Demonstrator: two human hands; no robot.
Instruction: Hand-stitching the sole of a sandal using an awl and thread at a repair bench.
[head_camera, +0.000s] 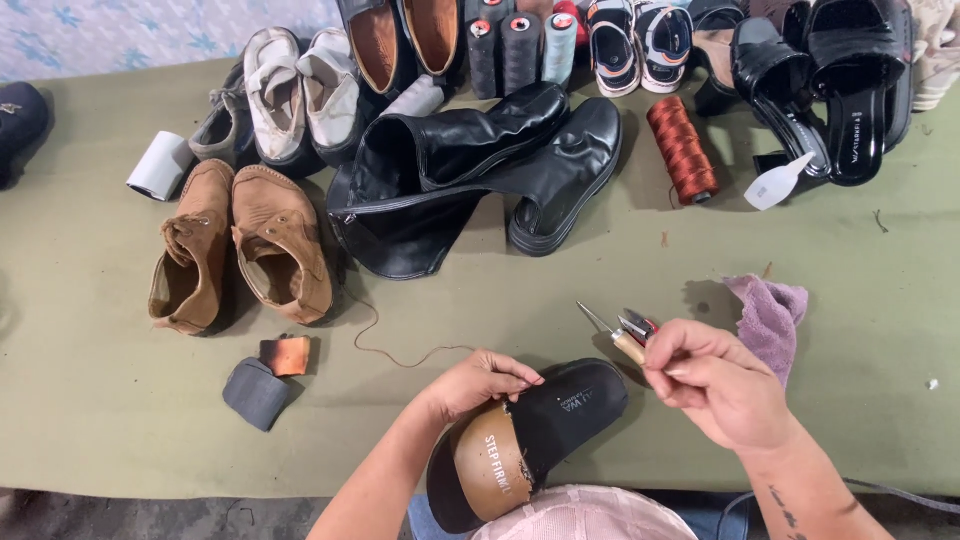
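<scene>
The left hand (480, 382) and right hand (722, 378) are showing bare, with no gloves or rings. Both forearms are going sleeveless. A dark tattoo is running along the right forearm. Blue trousers are showing at the bottom edge.

My left hand (480, 382) covers part of the black sandal (540, 440), whose heel end slips behind a pink cap (585, 515) cut off at the bottom edge. My right hand (715, 380) hides most of the awl's handle (628, 345). Sandals (850, 70) along the top run out of frame.
</scene>
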